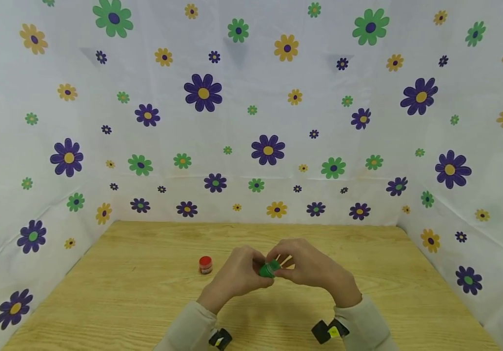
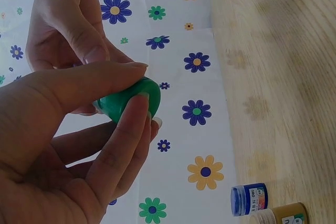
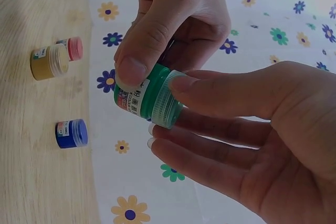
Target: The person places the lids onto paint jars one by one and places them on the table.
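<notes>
A small green paint jar is held between both hands, tilted, above the table. My left hand grips the jar's body, thumb on one side and fingertips on the other. In the right wrist view the jar's clear ribbed lid faces my right hand. The right thumb presses on the lid's rim, and the other fingers of that hand reach behind and below it. A printed label shows on the body beside the left thumb. From the left wrist, the jar's rounded green base is visible.
A red-lidded jar stands on the wooden table, left of the hands. The wrist views also show a blue jar and an ochre-yellow jar there. A flower-print sheet encloses the table's back and sides.
</notes>
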`<act>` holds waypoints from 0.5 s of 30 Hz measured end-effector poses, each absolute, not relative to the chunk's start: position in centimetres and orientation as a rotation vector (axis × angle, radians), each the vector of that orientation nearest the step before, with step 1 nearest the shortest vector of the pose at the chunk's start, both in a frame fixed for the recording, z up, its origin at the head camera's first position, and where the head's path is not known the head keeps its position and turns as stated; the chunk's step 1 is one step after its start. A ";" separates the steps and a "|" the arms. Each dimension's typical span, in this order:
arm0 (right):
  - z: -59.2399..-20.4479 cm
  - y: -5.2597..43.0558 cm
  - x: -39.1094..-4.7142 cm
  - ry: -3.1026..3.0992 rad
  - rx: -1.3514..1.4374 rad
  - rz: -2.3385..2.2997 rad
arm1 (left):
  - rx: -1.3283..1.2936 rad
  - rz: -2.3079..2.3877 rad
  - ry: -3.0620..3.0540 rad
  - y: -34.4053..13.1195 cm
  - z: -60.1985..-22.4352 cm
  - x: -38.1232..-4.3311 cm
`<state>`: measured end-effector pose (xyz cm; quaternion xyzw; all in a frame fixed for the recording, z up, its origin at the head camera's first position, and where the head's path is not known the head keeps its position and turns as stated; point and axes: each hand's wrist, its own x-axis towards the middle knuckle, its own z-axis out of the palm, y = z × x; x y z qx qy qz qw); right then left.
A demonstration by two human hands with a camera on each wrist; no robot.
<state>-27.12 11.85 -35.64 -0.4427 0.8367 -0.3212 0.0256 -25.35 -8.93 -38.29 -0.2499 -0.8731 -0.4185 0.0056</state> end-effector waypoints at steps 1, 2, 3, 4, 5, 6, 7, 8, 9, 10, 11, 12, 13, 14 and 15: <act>-35.6 11.9 -27.1 2.584 -1.372 -0.995 | -0.783 -1.310 -2.733 -8.9 -38.3 -25.4; -35.6 11.9 -27.1 2.584 -1.376 -0.995 | -0.784 -1.311 -2.733 -8.9 -38.3 -25.4; -35.6 11.9 -27.1 2.581 -1.380 -0.997 | -0.784 -1.311 -2.733 -8.9 -38.3 -25.4; -35.6 11.9 -27.1 2.580 -1.385 -0.999 | -0.784 -1.311 -2.734 -8.9 -38.3 -25.4; -35.6 11.9 -27.2 2.578 -1.389 -1.001 | -0.784 -1.311 -2.733 -8.9 -38.3 -25.4; -35.6 11.9 -27.2 2.578 -1.395 -1.002 | -0.784 -1.312 -2.733 -8.9 -38.3 -25.4; -35.7 11.9 -27.2 2.577 -1.398 -1.004 | -0.783 -1.312 -2.734 -8.9 -38.3 -25.4; -35.7 11.9 -27.2 2.575 -1.402 -1.005 | -0.783 -1.311 -2.734 -8.9 -38.3 -25.3; -35.7 11.9 -27.2 2.571 -1.406 -1.007 | -0.784 -1.309 -2.734 -8.9 -38.3 -25.3; -35.7 11.9 -27.2 2.570 -1.411 -1.008 | -0.785 -1.308 -2.734 -8.9 -38.3 -25.3; -35.7 11.9 -27.2 2.568 -1.416 -1.009 | -0.787 -1.305 -2.733 -8.9 -38.3 -25.3; -35.7 11.9 -27.2 2.566 -1.418 -1.010 | -0.789 -1.303 -2.732 -8.9 -38.3 -25.3; -35.7 11.9 -27.2 2.566 -1.418 -1.009 | -0.791 -1.302 -2.732 -8.9 -38.3 -25.3; -35.6 11.9 -27.2 2.566 -1.417 -1.008 | -0.793 -1.300 -2.732 -8.9 -38.3 -25.4; -35.6 11.9 -27.1 2.567 -1.412 -1.007 | -0.795 -1.302 -2.732 -8.9 -38.3 -25.4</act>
